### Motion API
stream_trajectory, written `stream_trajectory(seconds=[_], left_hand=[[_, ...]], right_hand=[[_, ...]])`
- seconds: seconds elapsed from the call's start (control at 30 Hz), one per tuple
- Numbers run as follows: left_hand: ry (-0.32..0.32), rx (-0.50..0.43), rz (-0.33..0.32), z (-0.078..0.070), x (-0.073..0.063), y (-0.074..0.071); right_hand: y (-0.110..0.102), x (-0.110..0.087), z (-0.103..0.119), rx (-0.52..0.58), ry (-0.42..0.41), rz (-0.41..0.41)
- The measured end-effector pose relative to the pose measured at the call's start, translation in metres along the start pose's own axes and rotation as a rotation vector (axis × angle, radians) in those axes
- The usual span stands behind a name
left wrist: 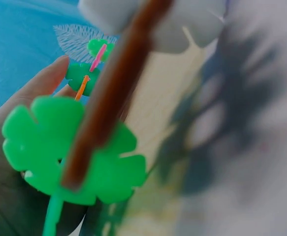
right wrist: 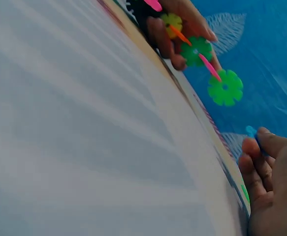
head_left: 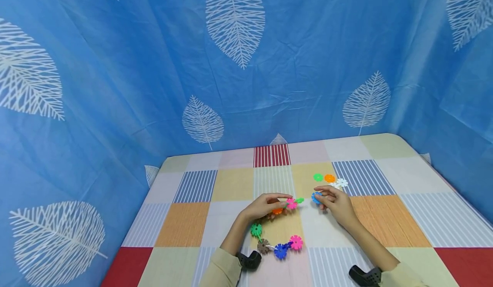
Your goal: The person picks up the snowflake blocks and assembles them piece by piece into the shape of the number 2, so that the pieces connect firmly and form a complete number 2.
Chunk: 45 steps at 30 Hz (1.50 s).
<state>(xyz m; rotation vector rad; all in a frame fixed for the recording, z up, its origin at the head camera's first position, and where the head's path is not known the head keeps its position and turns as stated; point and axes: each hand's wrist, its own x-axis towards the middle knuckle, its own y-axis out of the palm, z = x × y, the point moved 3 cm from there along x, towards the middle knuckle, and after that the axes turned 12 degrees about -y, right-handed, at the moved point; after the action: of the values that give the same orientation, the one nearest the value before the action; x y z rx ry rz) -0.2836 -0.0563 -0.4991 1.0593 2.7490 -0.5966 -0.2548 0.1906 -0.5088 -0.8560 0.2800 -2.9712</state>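
My left hand (head_left: 259, 207) grips a linked chain of flower-shaped plastic discs near its far end. A pink disc (head_left: 291, 204) and a bright green end disc (right wrist: 233, 78) stick out past its fingertips. From there the chain curves back towards me through a green disc (head_left: 256, 230), a brown disc (head_left: 263, 246), a dark blue disc (head_left: 280, 252) and another pink disc (head_left: 296, 242). Between thumb and fingers my right hand (head_left: 339, 204) pinches a light blue disc (head_left: 316, 198), a short gap away from the green end disc.
Just beyond my right hand lie several loose discs: a green one (head_left: 318, 177), an orange one (head_left: 329, 178) and white ones (head_left: 342, 182). A patchwork cloth (head_left: 235, 184) covers the table. Blue leaf-print curtains (head_left: 292, 64) stand behind it and at both sides.
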Motion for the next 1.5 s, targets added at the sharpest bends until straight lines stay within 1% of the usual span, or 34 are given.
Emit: stream_trajectory(seconds=[0.07,0.17,0.33,0.5,0.73,0.97,1.1,1.23,1.37,1.47,1.5], left_hand=[[0.003,0.002,-0.002,0.0,0.0,0.0],[0.006,0.0,-0.002,-0.001,0.0,0.0],[0.004,-0.023,-0.002,-0.001,-0.001,-0.001],[-0.005,-0.034,0.005,0.0,-0.001,-0.001],[-0.027,-0.018,-0.005,-0.001,-0.002,0.0],[-0.035,-0.012,-0.025,-0.004,-0.003,0.003],[-0.021,-0.016,-0.029,-0.016,-0.011,0.003],[0.008,-0.022,-0.028,-0.024,-0.017,0.004],[0.012,-0.009,-0.031,-0.014,-0.009,0.004],[0.003,0.004,-0.032,-0.007,-0.003,0.003],[0.004,0.006,-0.03,-0.008,-0.003,0.003]], right_hand=[[0.007,0.001,0.001,0.078,0.053,-0.011],[0.015,0.002,0.001,0.144,0.12,-0.035],[0.019,0.004,0.003,0.193,0.184,-0.068],[0.021,0.004,0.008,0.222,0.225,-0.05],[0.023,0.004,0.008,0.191,0.229,0.008],[0.025,0.003,0.008,0.219,0.232,0.067],[0.027,0.003,0.01,0.22,0.234,0.092],[0.028,0.004,0.01,0.223,0.255,0.11],[0.028,0.005,0.01,0.24,0.274,0.116],[0.028,0.004,0.009,0.258,0.27,0.121],[0.028,0.004,0.009,0.265,0.267,0.123]])
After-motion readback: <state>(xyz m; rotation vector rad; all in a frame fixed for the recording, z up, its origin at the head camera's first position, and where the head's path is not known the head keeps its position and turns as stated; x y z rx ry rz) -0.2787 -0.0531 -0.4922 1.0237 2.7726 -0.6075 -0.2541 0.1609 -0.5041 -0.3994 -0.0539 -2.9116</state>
